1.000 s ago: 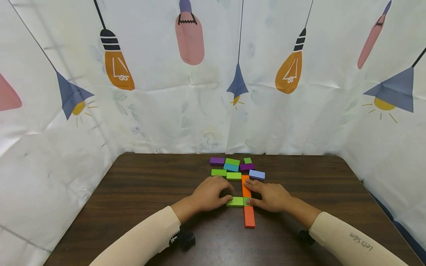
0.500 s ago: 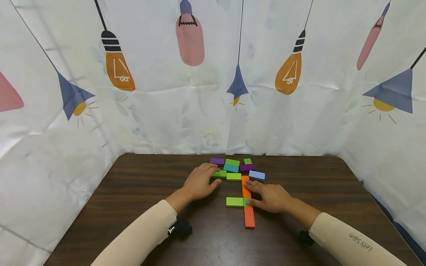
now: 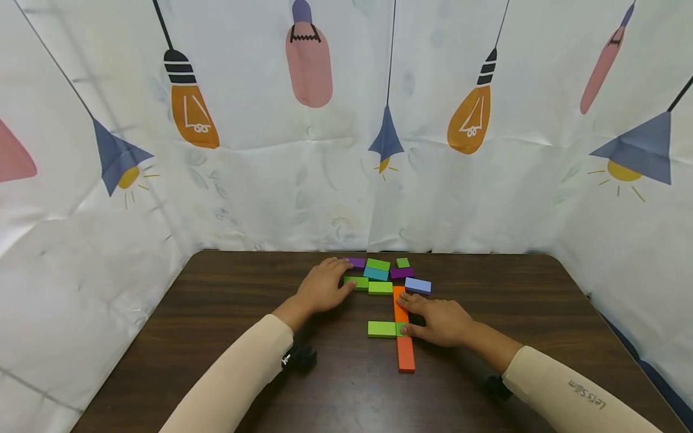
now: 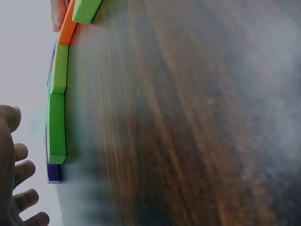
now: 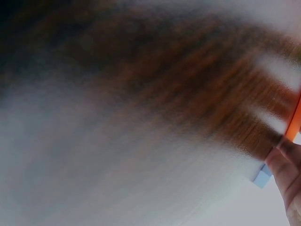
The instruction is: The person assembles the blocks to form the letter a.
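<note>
My left hand (image 3: 320, 287) is held by the left end of the block arrangement, its fingers apart. Its fingertips overlap the end of a purple block (image 3: 357, 263) in the head view, and its thumb is near a green block (image 3: 357, 282); I cannot tell whether they touch. In the left wrist view, nothing lies between the fingers (image 4: 24, 170). My right hand (image 3: 438, 322) rests with its fingertips on an orange block (image 3: 400, 307) and its thumb at a small green block (image 3: 400, 329). A light green block (image 3: 381, 329) adjoins that one on the left. A red-orange block (image 3: 405, 355) lies below.
Behind the orange block lie a light green block (image 3: 381, 288), a teal block (image 3: 376, 273), a green block (image 3: 378, 264), a small green block (image 3: 403, 262), a dark purple block (image 3: 402, 272) and a light blue block (image 3: 418, 284). A printed curtain (image 3: 335, 198) hangs behind the dark wooden table (image 3: 227, 313).
My left hand has left the lower light green block and moved up and left, to the green and purple blocks. My right hand has stayed where it was.
</note>
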A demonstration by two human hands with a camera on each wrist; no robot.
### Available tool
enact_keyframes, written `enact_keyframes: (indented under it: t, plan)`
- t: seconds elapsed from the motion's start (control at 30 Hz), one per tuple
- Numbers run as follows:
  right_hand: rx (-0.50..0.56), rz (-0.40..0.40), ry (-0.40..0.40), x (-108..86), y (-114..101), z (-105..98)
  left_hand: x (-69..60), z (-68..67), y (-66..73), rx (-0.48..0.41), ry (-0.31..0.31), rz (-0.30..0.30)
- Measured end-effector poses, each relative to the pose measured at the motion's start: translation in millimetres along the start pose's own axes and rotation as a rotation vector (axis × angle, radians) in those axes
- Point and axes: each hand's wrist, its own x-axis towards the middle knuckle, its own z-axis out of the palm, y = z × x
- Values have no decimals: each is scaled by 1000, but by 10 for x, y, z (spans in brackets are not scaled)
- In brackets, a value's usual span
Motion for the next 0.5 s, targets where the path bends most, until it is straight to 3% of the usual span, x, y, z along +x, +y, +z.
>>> enact_keyframes:
  t: [0.5]
  plan:
    - [9, 7, -4, 1, -2, 0, -20, 24, -68, 6, -54, -64]
